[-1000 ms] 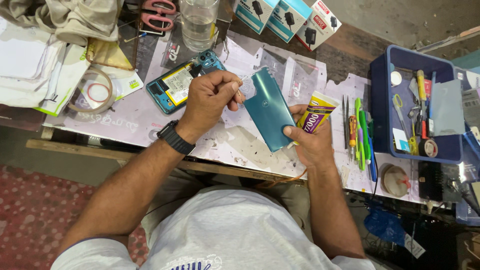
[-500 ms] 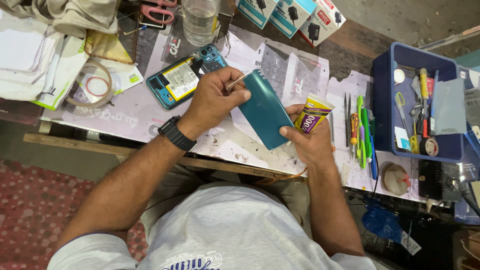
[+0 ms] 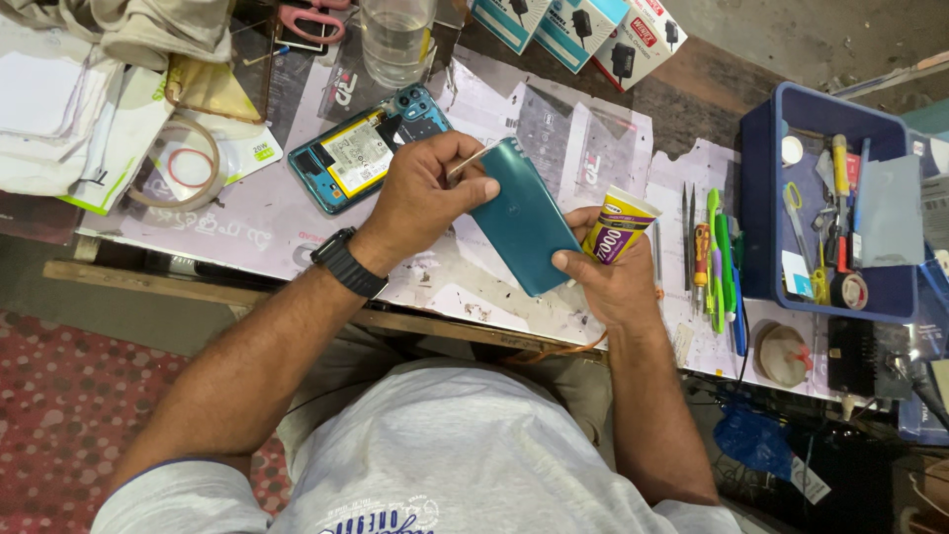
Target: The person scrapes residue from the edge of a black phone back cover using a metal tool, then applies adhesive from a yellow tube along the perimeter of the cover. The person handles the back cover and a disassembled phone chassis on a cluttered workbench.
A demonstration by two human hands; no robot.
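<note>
Since a moment ago the teal plastic phone back cover (image 3: 521, 229) has tipped a little and slid lower between my hands, and my left hand (image 3: 427, 196) has closed in on its upper end. That cover now sits raised above the table (image 3: 297, 222), its long axis running from upper left near my left thumb down to lower right, where my right hand (image 3: 611, 282) props its bottom corner. My left fingers (image 3: 473, 188) are clamped together over the top edge, and a thin pale sliver, perhaps a pick or a strip, pokes out from between them; I cannot tell just what it is. My right fingers are wrapped shut around two things at once: the cover's lower edge under my thumb, and a small yellow and purple glue tube (image 3: 613, 227) pressed against the cover's right side. So the cover lies straight between both hands, my left being the one on the end that is being worked. Just beyond my left hand lies the opened teal phone body (image 3: 368, 148), with its yellow-labelled battery showing, flat on the table. Farther right lie a row of green and orange hand tools (image 3: 714, 252), then a blue plastic tool tray (image 3: 756, 168). A clear glass jar (image 3: 397, 40) stands at the far edge.
</note>
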